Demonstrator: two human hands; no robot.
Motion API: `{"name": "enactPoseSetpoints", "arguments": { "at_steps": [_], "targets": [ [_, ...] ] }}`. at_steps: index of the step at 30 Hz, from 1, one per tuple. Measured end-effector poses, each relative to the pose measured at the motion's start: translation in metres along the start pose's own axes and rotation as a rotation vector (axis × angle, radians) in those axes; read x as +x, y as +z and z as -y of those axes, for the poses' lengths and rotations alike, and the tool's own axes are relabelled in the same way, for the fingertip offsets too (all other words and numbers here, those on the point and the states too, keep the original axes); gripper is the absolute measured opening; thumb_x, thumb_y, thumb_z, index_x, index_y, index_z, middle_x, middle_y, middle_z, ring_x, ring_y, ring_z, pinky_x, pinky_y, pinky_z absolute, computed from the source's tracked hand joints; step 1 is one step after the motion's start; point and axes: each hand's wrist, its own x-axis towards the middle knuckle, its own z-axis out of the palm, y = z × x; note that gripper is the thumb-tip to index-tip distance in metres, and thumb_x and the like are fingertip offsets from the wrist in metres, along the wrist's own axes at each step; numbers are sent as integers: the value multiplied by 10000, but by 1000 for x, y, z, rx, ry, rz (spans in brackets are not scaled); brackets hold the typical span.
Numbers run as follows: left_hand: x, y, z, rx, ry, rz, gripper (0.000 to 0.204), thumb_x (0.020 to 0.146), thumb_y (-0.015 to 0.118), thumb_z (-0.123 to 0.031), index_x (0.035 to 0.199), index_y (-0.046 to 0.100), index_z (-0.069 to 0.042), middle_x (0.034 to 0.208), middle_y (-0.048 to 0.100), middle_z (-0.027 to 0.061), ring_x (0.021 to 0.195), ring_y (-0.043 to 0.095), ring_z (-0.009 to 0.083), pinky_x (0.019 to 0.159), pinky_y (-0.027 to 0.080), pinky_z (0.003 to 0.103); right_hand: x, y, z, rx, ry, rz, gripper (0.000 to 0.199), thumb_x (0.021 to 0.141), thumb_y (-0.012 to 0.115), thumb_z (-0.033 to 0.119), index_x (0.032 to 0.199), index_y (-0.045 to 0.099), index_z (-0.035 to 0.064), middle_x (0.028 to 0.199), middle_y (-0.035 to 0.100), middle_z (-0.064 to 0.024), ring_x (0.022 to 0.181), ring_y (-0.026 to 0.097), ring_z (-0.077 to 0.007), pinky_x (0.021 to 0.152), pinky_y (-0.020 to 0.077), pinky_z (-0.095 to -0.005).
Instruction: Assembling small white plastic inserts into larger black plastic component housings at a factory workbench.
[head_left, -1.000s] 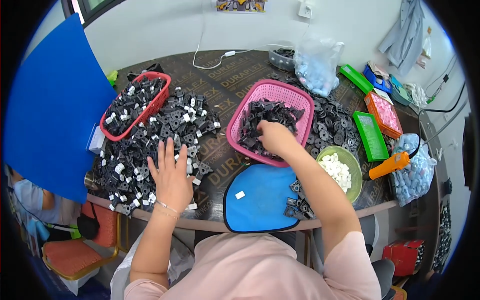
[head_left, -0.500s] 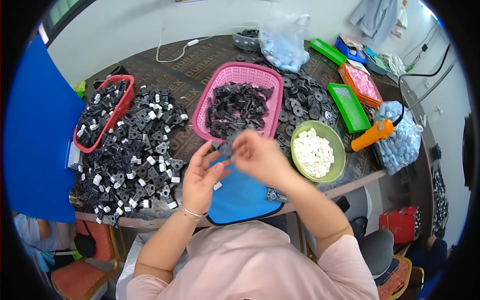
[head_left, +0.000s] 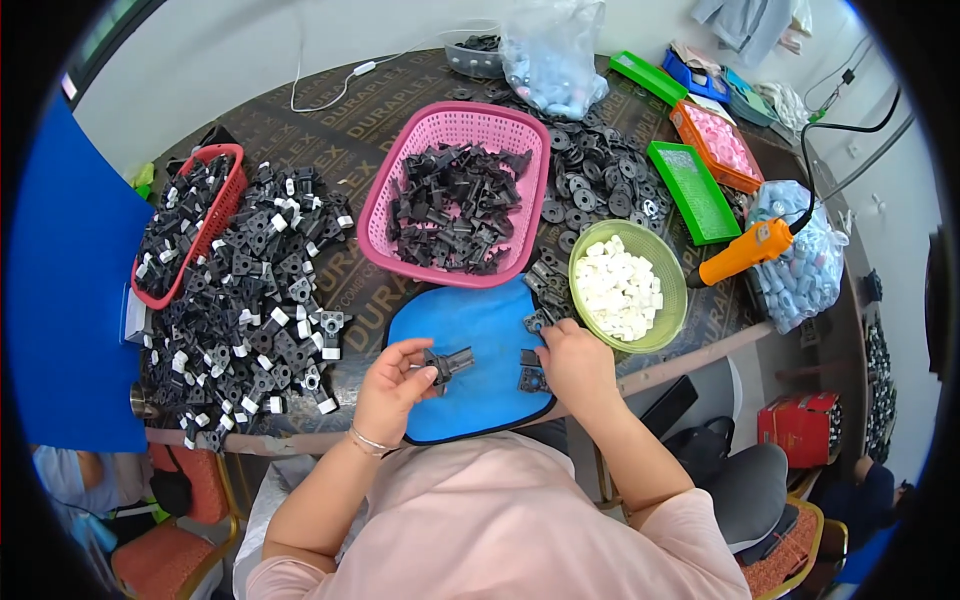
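My left hand (head_left: 392, 388) pinches a black plastic part (head_left: 452, 364) with a narrow stem, above the blue mat (head_left: 470, 310). On the mat's right side my right hand (head_left: 580, 368) has its fingers curled down among small black plastic pieces, apparently gripping one near a square piece with a hole (head_left: 537, 320). Just below those fingertips lies another black piece with holes (head_left: 531, 378). A pink basket (head_left: 371, 225) of black parts stands beyond the mat. Beside my right hand is a green bowl (head_left: 676, 305) of white pieces.
Finished-looking black-and-white parts (head_left: 285, 320) are heaped at left, beside a red basket (head_left: 222, 215). Black discs (head_left: 600, 175) lie behind the bowl. At right are a green tray (head_left: 712, 222), an orange electric screwdriver (head_left: 745, 252) and a bag of light-blue pieces (head_left: 805, 270).
My hands, together near the pink basket before, have separated. The left holds the black part lower over the mat; the right has moved right to the loose black pieces. The view has shifted slightly.
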Motion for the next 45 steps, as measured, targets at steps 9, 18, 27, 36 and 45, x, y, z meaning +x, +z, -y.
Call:
{"name": "enactPoseSetpoints", "arguments": {
  "at_steps": [9, 18, 27, 36, 45],
  "targets": [
    [4, 10, -11, -203, -146, -37, 288, 907, 532, -47, 1193, 528, -4, 1047, 577, 47, 945, 582, 140, 774, 556, 348, 7, -14, 27, 417, -276, -285, 128, 803, 626, 35, 931, 635, 32, 781, 612, -76, 639, 619, -218, 570, 501, -287],
    [0, 10, -9, -295, -157, 65, 278, 936, 498, -120, 1189, 544, -15, 1092, 609, 75, 966, 598, 167, 851, 496, 355, 13, -8, 44, 1244, 177, 436, 156, 850, 639, 57, 997, 612, 12, 717, 617, -8, 628, 589, -58, 555, 482, -198],
    [-4, 9, -3, -85, -17, 75, 300, 894, 572, -63, 1183, 547, 10, 1037, 620, 74, 898, 603, 130, 798, 510, 288, 10, 1, 49, 1172, 163, 335, 183, 818, 677, 55, 972, 586, 17, 737, 622, -18, 609, 584, -53, 530, 475, -192],
    [-8, 16, -7, 39, 56, -32, 304, 866, 574, 2, 1166, 537, 24, 1053, 616, 118, 857, 646, 192, 695, 575, 290, 8, 9, 48, 1323, 163, 416, 200, 838, 652, 45, 1015, 568, 1, 815, 591, -6, 673, 565, -52, 599, 474, -199],
    [-7, -11, -28, 180, 219, -48, 265, 879, 565, -6, 1143, 553, 6, 1022, 619, 88, 798, 642, 141, 685, 542, 250, 21, 24, 62, 1404, 34, 454, 226, 833, 658, 60, 1039, 578, 16, 890, 594, -16, 736, 552, -80, 622, 453, -205]
  ]
}}
